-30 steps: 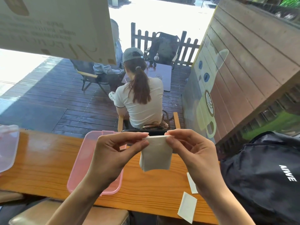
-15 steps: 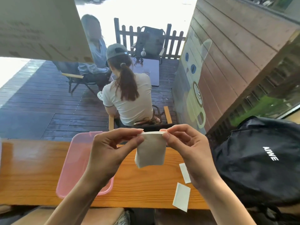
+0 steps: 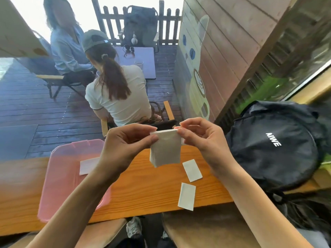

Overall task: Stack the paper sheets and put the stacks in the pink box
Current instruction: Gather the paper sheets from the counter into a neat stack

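Observation:
A small stack of white paper sheets [image 3: 165,149] hangs upright above the wooden table [image 3: 148,185], pinched at its top corners. My left hand [image 3: 123,145] grips the top left corner and my right hand [image 3: 200,138] grips the top right. The pink box [image 3: 60,178] lies on the table to the left, partly behind my left forearm, with one white sheet [image 3: 87,165] inside it. Two loose sheets rest on the table under my right hand, one [image 3: 192,170] nearer the stack and one [image 3: 186,196] at the table's front edge.
A black backpack [image 3: 274,145] sits on the table's right end, close to my right wrist. Beyond the table, behind glass, two people sit on a wooden deck. Padded stools [image 3: 206,228] stand below the table's front edge.
The view has tilted down and shifted, so the loose sheets and the box's inside show more. My hands still hold the stack by its top corners.

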